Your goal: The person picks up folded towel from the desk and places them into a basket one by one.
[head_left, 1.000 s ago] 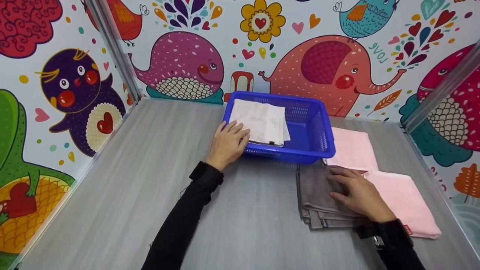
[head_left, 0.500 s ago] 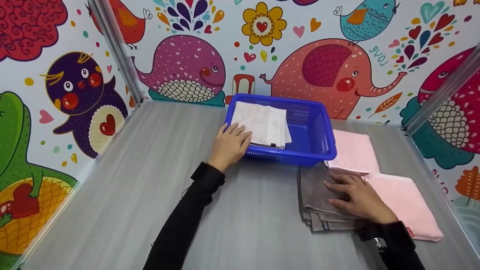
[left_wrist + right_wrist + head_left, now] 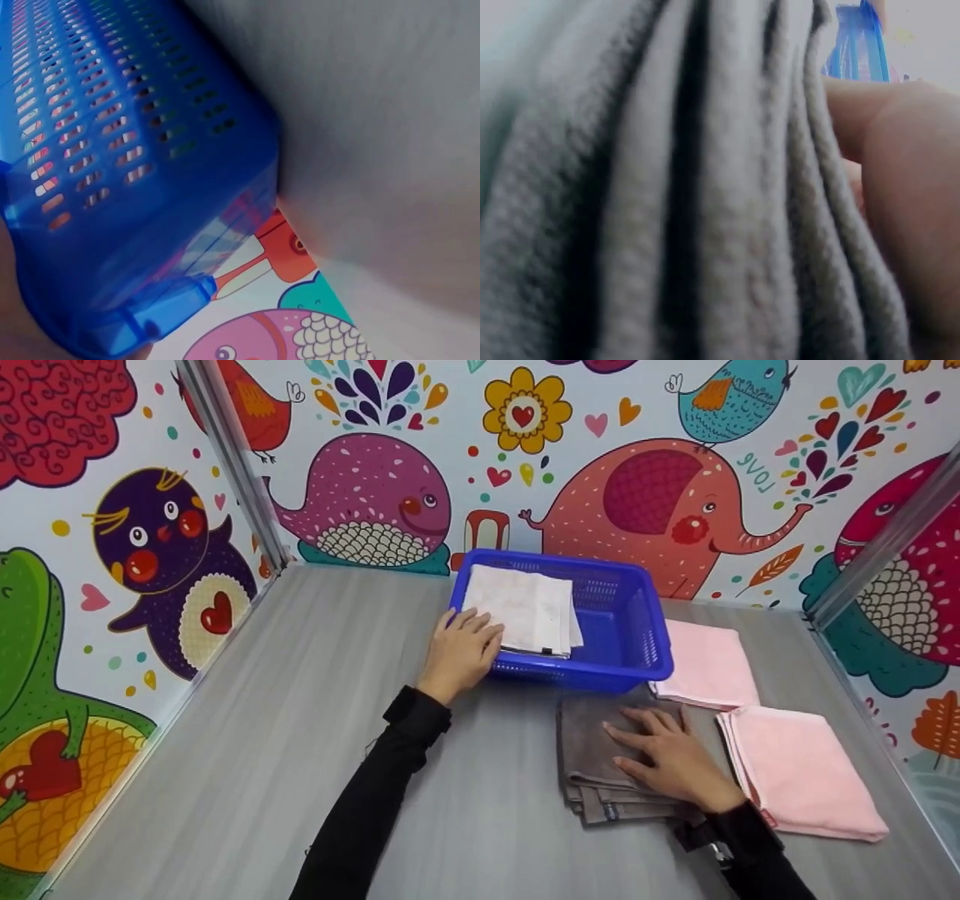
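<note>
In the head view, my left hand (image 3: 463,654) holds the near left corner of a blue plastic basket (image 3: 585,673), its fingers over the rim. Several folded white towels (image 3: 521,604) lie in the basket's left part. My right hand (image 3: 667,754) rests palm down, fingers spread, on a stack of folded grey towels (image 3: 592,742) in front of the basket. The right wrist view shows the thick folded edges of the grey towels (image 3: 735,195) close up, with part of my right hand (image 3: 911,172) beside them.
Two folded pink towels lie to the right: a far pink towel (image 3: 709,664) beside the basket and a near pink towel (image 3: 810,772) right of my right hand. Walls with cartoon animals enclose the grey tabletop (image 3: 300,660) at the back and sides.
My right hand has slid the grey towel stack left, away from the near pink towel, baring that towel's left edge. My left hand stays at the basket's corner.
</note>
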